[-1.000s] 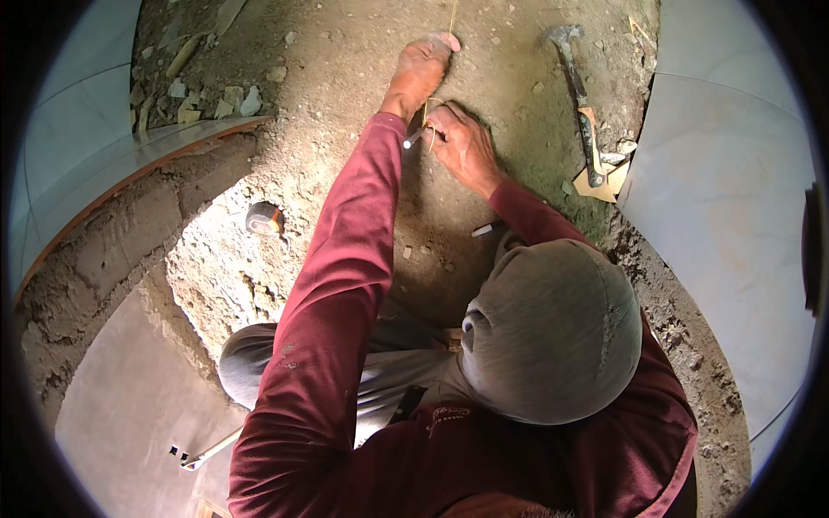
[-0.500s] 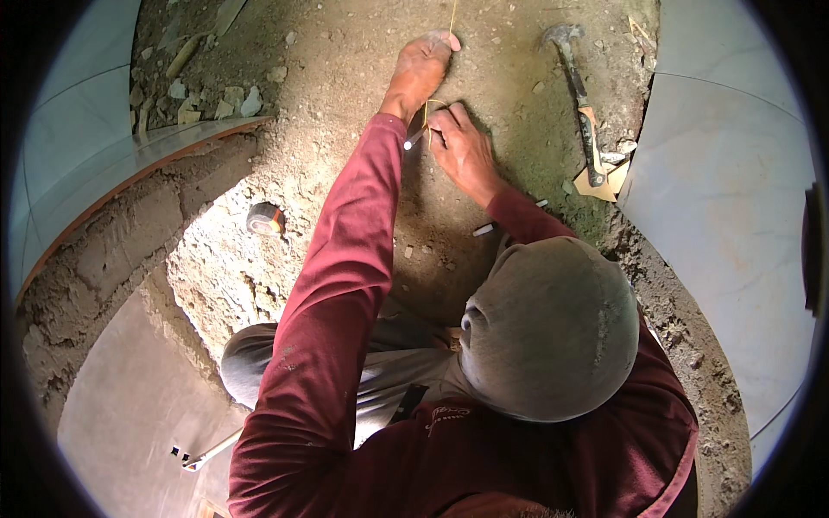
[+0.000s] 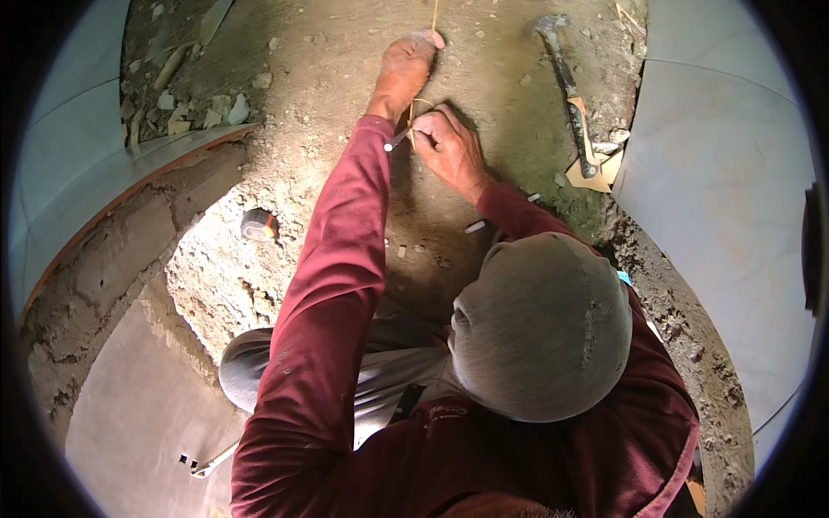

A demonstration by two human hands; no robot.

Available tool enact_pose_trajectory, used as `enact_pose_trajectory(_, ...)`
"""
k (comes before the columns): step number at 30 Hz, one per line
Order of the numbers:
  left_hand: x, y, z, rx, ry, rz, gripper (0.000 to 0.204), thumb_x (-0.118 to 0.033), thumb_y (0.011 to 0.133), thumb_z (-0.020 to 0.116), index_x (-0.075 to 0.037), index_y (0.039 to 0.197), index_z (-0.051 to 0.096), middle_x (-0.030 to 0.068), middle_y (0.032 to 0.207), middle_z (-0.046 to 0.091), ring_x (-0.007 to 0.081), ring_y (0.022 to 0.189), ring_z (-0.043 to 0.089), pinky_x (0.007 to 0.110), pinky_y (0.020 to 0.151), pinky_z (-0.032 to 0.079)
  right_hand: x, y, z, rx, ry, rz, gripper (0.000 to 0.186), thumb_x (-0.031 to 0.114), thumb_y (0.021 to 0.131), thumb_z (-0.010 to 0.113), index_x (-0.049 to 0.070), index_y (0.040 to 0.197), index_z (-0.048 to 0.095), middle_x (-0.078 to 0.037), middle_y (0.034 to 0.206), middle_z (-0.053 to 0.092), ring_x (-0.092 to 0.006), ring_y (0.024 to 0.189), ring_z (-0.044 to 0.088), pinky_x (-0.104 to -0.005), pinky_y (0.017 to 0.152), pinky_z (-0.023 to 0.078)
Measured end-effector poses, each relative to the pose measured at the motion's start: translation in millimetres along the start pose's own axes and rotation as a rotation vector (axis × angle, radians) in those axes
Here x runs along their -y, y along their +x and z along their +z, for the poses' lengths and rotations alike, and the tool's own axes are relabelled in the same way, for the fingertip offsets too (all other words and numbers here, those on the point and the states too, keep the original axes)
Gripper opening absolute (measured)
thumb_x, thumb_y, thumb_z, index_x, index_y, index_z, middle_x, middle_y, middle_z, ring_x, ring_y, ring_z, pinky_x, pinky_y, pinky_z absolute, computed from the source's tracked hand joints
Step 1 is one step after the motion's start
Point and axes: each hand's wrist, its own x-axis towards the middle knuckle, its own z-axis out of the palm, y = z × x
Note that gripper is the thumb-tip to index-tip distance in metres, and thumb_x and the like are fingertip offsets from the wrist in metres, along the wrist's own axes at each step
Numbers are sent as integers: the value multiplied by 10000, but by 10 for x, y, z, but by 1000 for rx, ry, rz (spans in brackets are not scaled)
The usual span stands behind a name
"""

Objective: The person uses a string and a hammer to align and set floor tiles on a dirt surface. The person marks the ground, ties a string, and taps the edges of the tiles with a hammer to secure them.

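At upper centre of the frame, yellow cord (image 3: pixel 435 15), nearly vertical from the top edge down to the pinched fingers of the left hand (image 3: pixel 404 71). Lower and rightward, apart from the left, the right hand (image 3: pixel 451 151), fingertips apparently closed on the cord's looped end. Just left of those, and nearer them, a thin rod (image 3: pixel 398 138), slanting down-left; cannot tell whether gripped.

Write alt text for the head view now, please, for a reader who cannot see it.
A person in maroon pinches thin yellow string with the left grip and right grip over bare dirt; a hammer lies to the right, a tape measure to the left.
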Motion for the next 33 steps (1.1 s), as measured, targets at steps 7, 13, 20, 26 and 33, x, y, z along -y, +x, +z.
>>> enact_pose_trajectory(7,75,57,-43,18,-54,14,152,-61,971,540,-63,1059,664,21,746,555,167,655,517,314,589,406,21,-19,36,-43,-56,-64,184,170,895,708,92,1003,582,-130,961,558,-359,784,636,-481,685,521)
enact_pose_trajectory(13,-111,-67,0,-27,-250,-135,162,-235,1020,574,-115,1009,684,-77,691,492,51,537,357,241,479,273,-35,-35,-66,-22,-95,-6,243,224,907,689,72,1052,567,-178,1007,561,-421,796,638,-509,679,518)
enact_pose_trajectory(20,-98,-166,28,48,-234,2,241,-298,1048,530,-89,1080,644,-40,789,540,71,618,454,243,531,375,67,30,-187,65,-77,68,227,171,931,661,81,1110,555,-168,1079,565,-417,853,645,-515,702,530)
enact_pose_trajectory(26,20,-449,-269,3,-307,-246,230,-208,1068,524,-16,1139,629,26,862,630,110,689,573,244,631,505,153,50,-1,119,-97,84,251,168,905,669,104,1123,563,-138,1082,570,-383,880,656,-492,730,534)
enact_pose_trajectory(33,-51,-613,-252,28,-278,-219,261,-239,1063,542,-17,1138,657,25,842,679,102,707,606,235,632,507,71,36,-21,57,-62,52,210,175,909,664,104,1093,591,-125,1116,597,-378,888,662,-495,731,541)
